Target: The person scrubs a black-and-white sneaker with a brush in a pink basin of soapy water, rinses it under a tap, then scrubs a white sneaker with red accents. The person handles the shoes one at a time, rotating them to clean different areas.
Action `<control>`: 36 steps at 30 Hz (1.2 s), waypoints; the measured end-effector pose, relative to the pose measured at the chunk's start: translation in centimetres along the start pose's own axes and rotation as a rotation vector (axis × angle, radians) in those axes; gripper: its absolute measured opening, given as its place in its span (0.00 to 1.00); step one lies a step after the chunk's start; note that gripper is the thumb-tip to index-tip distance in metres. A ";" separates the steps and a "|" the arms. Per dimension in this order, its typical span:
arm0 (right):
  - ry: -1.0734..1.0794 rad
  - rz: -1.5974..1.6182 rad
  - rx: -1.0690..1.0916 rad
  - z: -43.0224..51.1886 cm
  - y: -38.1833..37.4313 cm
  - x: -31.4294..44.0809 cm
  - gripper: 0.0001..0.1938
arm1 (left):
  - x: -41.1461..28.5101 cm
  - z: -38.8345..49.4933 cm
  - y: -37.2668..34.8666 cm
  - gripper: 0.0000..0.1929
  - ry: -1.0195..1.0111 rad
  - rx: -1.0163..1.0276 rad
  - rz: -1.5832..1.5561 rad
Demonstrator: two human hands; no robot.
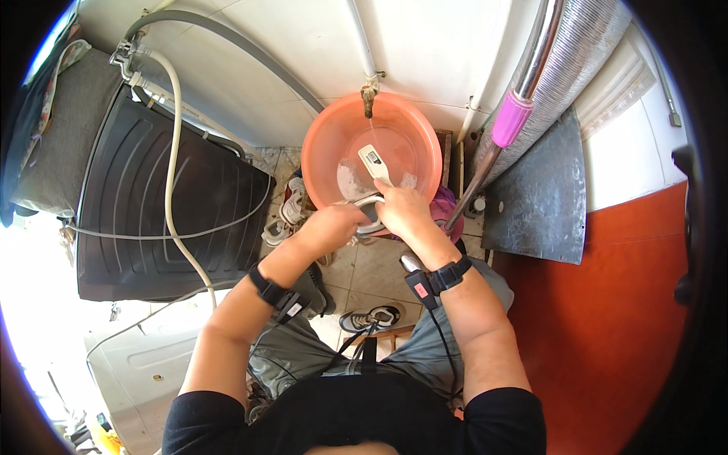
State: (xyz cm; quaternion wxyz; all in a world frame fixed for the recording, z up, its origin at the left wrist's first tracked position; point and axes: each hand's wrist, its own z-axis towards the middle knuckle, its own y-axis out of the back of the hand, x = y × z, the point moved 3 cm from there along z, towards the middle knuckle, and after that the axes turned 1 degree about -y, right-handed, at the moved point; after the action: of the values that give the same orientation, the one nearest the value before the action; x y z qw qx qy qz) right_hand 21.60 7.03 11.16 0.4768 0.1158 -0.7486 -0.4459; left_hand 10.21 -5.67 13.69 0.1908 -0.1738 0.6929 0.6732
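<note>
Over the near rim of an orange plastic basin (315, 153), my two hands are close together. My right hand (405, 209) grips a flat white handle (373, 161) that bears dark print and points away from me over the basin. Between my hands is a white-rimmed grey item (371, 212), perhaps a shoe; my fingers cover much of it. My left hand (336, 223) is closed around its left side and looks slightly blurred. A thin stream of water falls from a brass tap (368, 101) into the basin, where white foam (351, 181) floats.
Shoes (291, 207) lie on the tiled floor left of the basin, near a black ribbed panel (170, 193) crossed by hoses. At right stand a metal pole with a pink grip (512, 119), a foil duct (580, 45) and a dark sheet (537, 199). Pipes run along the white wall.
</note>
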 end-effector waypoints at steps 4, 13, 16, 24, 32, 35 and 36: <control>0.069 -0.016 -0.028 -0.1 -0.6 0.3 0.16 | -0.4 2.1 -2.8 0.18 0.048 0.450 0.536; 0.029 -0.044 0.026 -0.1 -0.6 0.6 0.15 | 0.6 2.0 -4.0 0.19 -0.022 0.538 0.740; 0.006 -0.007 0.042 -0.3 -0.1 0.4 0.14 | 1.1 2.3 -4.9 0.20 -0.052 0.538 0.752; -0.107 -0.042 0.054 -0.5 0.9 -1.3 0.20 | 2.7 -0.7 -2.2 0.12 -0.166 0.082 0.172; -0.049 0.126 -0.029 -0.3 0.6 -0.9 0.19 | 1.8 -2.8 -1.1 0.12 0.087 -0.293 0.167; -0.033 0.159 -0.021 -0.2 1.0 -0.8 0.20 | 1.5 -3.5 -0.9 0.12 0.175 -0.487 0.082; -0.021 0.162 -0.042 -0.2 1.3 -0.8 0.21 | 1.7 -3.9 -0.8 0.12 0.241 -0.585 -0.018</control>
State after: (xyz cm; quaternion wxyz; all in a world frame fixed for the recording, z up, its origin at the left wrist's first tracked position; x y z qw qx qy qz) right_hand 22.49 8.19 11.67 0.5058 0.0401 -0.7509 -0.4226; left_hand 9.04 -9.53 12.25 0.0552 -0.3057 0.4860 0.8169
